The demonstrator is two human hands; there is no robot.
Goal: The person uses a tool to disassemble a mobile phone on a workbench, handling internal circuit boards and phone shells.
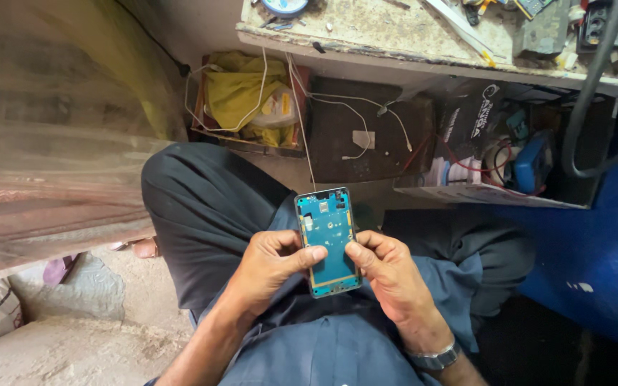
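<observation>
Hard to see: the far left is a blur of brown cloth [44, 143], and I cannot tell what it is. The counter [395, 43] is cut off at the top, so the small tools on it are only partly in view.
Left box: one open box [248, 139] sits on the floor under the counter. It holds one yellow bag [241, 96] and some white wires [262, 86].
Left hand: the left hand [270, 268] holds the left edge of the phone. Its fingers are curled around the phone and the thumb presses on the front.
Phone: one open phone [327, 239] with its back cover off. It is blue-green inside. It is held up over the lap, between both hands. The bottom corners are hidden by the hands.
Right hand: the right hand [388, 271] holds the right edge, fingers curled tight on the phone. One metal watch [434, 356] is on the wrist.
Right box: a second open box [495, 179] under the counter holds red wires [481, 168] and one blue meter [534, 161]. The rest is too dark to tell.
Count: two hands, one phone, two boxes.
</observation>
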